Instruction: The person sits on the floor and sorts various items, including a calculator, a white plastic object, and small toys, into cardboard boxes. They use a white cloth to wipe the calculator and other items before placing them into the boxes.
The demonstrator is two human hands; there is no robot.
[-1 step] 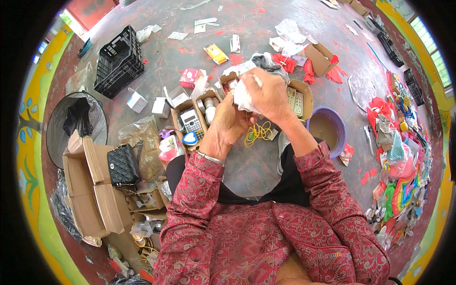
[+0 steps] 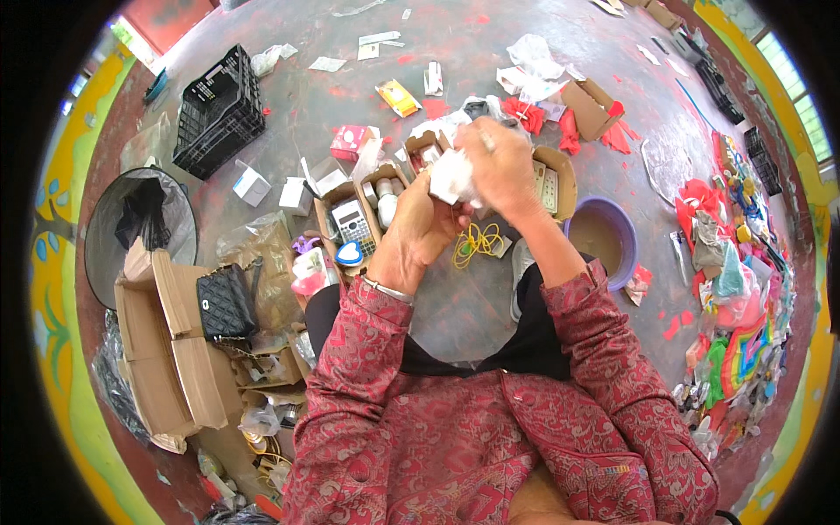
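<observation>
Both hands meet above the grey concrete floor [image 2: 455,306], as I read the head view. Right hand [image 2: 500,166] is clenched over the top of a crumpled white wad of paper or plastic [image 2: 451,179]; left hand [image 2: 422,229] grips the same wad from below. I cannot tell what the wad contains. Just below the wad lies a loose coil of yellow cord [image 2: 475,242]. Left of the wad stands an open brown cardboard box [image 2: 325,229] holding a grey calculator [image 2: 353,225]. Right of the wad sits a round purple plastic basin [image 2: 606,245]. Far left of the wad stands a black plastic crate [image 2: 217,112].
</observation>
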